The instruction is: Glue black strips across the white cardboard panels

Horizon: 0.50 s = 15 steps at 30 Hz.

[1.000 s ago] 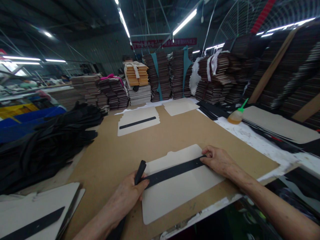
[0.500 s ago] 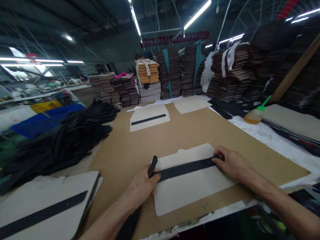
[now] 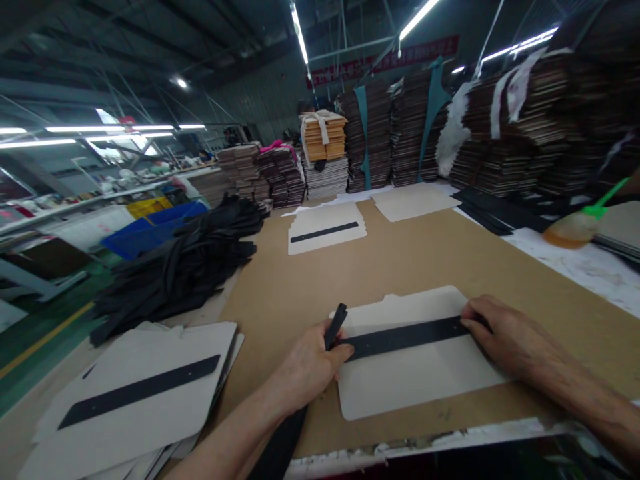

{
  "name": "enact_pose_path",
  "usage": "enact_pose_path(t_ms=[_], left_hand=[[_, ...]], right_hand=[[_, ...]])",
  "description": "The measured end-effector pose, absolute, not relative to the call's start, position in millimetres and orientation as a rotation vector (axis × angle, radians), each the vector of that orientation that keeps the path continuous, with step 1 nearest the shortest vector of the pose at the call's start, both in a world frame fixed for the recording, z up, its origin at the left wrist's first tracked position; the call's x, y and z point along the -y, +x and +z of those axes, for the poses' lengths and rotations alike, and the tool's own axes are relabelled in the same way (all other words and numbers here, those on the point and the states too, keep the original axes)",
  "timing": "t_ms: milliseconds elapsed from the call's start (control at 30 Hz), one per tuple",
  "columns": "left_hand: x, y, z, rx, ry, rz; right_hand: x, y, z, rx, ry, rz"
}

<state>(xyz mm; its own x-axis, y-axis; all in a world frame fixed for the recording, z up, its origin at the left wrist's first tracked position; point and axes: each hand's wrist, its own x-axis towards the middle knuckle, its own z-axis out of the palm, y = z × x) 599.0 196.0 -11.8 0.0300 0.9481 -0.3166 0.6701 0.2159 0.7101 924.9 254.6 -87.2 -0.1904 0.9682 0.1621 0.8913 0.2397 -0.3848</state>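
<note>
A pale board (image 3: 400,383) lies on the brown tabletop in front of me, crossed by a black strip (image 3: 400,339). My left hand (image 3: 315,360) is closed round a folded bundle of black strips (image 3: 336,325), whose long tail (image 3: 283,440) hangs below the wrist. Its thumb presses the left end of the strip on the board. At the strip's right end, the fingertips of my right hand (image 3: 500,333) are pinched together on it.
Boards with a black strip on top are piled at left (image 3: 150,427). Farther back lie another strip-bearing board (image 3: 327,241), a plain board (image 3: 415,201), a heap of black strips (image 3: 185,267) and a bottle with a green nozzle (image 3: 573,230). Tall stacks stand behind.
The view has turned left, so the scene sits farther right and more of the left pile shows. Both hands keep their places at the strip's two ends.
</note>
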Motion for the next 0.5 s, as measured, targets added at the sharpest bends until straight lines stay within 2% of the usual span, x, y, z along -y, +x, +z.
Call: enact_pose_path(t_ms=[500], left_hand=[[-201.8, 602.1, -15.7, -1.764, 1.456, 0.341]], right_hand=[[-256.3, 929.6, -89.8, 2.182, -1.675, 0.288]])
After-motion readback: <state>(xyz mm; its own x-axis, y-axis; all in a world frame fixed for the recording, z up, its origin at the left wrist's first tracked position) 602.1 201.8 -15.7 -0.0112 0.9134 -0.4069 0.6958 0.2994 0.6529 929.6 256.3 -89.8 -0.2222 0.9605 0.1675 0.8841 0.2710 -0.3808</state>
